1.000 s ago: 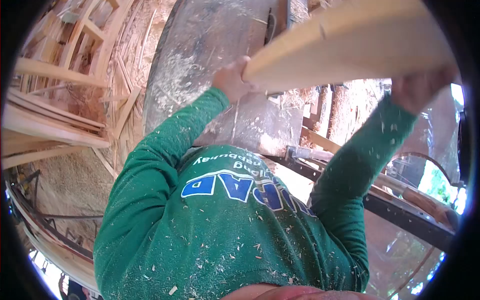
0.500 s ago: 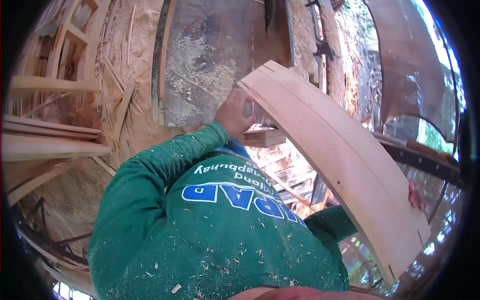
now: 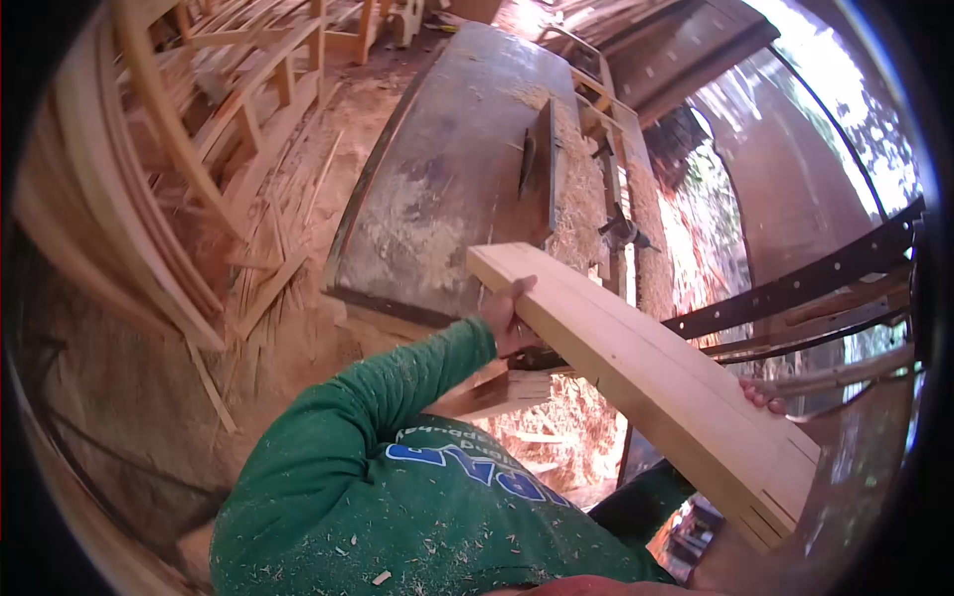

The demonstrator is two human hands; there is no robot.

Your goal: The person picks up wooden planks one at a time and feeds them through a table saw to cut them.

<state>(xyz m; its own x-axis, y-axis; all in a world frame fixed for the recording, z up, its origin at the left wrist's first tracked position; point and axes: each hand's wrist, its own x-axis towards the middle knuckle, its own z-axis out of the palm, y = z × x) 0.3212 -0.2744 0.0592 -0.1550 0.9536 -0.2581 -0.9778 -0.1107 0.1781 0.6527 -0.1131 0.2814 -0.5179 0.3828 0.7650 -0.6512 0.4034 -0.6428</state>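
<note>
A long, thick wooden board [image 3: 646,372] slants across the front of the body, its upper end over the near edge of a dusty table [image 3: 427,189]. My left hand [image 3: 510,316] grips the board near that upper end. Around the far edge, close to the lower end, curl the fingertips of my right hand [image 3: 763,395]; its palm is hidden under the board. Pencil-like lines and short dark marks show on the wood. A dark upright plate [image 3: 540,174] stands on the table beyond the board.
Curved wooden strips [image 3: 129,199] and frames [image 3: 268,89] are stacked at the left. Offcuts [image 3: 273,293] and sawdust cover the ground beside the table. A dark perforated metal bar [image 3: 815,278] runs along the right, and shavings lie below the board.
The view has tilted up, showing more of the table. The board, earlier raised at the upper right, has come down to a slant, with both hands still on it.
</note>
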